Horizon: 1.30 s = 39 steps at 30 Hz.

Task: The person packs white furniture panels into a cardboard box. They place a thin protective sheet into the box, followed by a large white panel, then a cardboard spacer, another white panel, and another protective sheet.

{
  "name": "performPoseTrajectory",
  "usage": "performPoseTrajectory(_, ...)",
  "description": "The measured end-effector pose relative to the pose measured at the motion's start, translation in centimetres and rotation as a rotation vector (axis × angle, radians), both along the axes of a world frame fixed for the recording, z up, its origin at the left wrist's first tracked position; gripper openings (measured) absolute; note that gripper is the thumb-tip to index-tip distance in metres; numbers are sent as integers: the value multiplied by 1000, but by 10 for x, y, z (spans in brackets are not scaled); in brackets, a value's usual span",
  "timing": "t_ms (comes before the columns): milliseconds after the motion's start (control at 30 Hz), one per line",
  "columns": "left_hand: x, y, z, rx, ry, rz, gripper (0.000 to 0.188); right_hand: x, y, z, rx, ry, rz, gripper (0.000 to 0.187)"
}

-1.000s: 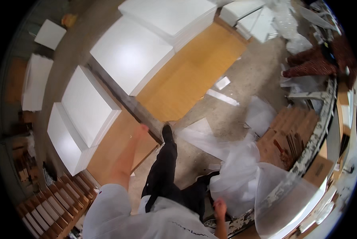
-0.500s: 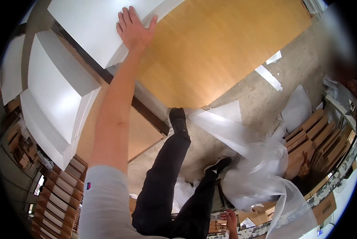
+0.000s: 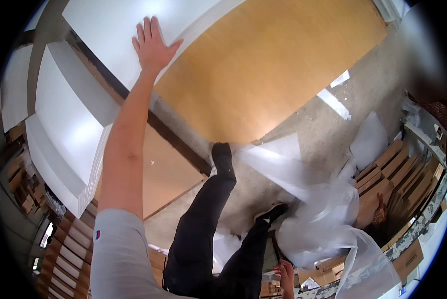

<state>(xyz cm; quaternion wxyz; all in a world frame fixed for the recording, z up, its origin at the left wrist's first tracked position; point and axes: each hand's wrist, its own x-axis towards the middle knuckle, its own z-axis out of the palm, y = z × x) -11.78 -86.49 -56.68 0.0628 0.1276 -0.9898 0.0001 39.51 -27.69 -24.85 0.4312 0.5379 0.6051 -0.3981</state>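
My left hand (image 3: 155, 50) lies with fingers spread on the top of a stack of white panels (image 3: 109, 30), close to the stack's right edge. Beside that stack a wide tan board (image 3: 278, 65) lies flat. At the lower edge, past my legs, hangs my right hand (image 3: 285, 275), its fingers loosely bent and apart, with nothing visible in them. Crumpled translucent plastic wrapping (image 3: 318, 219) spreads over the floor to the right of my feet.
More white panels (image 3: 66, 117) are stacked at left, near a brown board (image 3: 171, 169). Brown cardboard pieces (image 3: 393, 169) stand at right, where another person's hand (image 3: 380, 207) shows. White scraps (image 3: 334, 103) lie on the concrete floor. Slatted brown pieces (image 3: 69, 254) sit at lower left.
My left hand has shifted left and slightly down over the white panels. In the picture the panel stack and tan board have moved slightly. My right hand remains low beside my legs.
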Motion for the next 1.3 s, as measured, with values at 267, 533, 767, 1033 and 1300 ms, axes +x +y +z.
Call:
performPoseTrajectory(267, 18, 19, -8, 53, -2, -1, 82, 8, -23, 1, -120, 80, -32, 31)
performPoseTrajectory(533, 29, 15, -3, -48, 23, -43, 67, -19, -27, -4, -109, 125, -76, 34)
performPoseTrajectory(767, 30, -5, 24, -34, -13, -235, 56, -15, -6, -13, -119, 48, -21, 37)
performPoseTrajectory(1033, 41, -23, 32, -79, 67, -284, 53, -56, -12, 5, 2, 147, -61, 35)
performPoseTrajectory(1300, 68, -62, 16, -68, 136, -150, 61, -39, -43, -24, -134, 6, -37, 38)
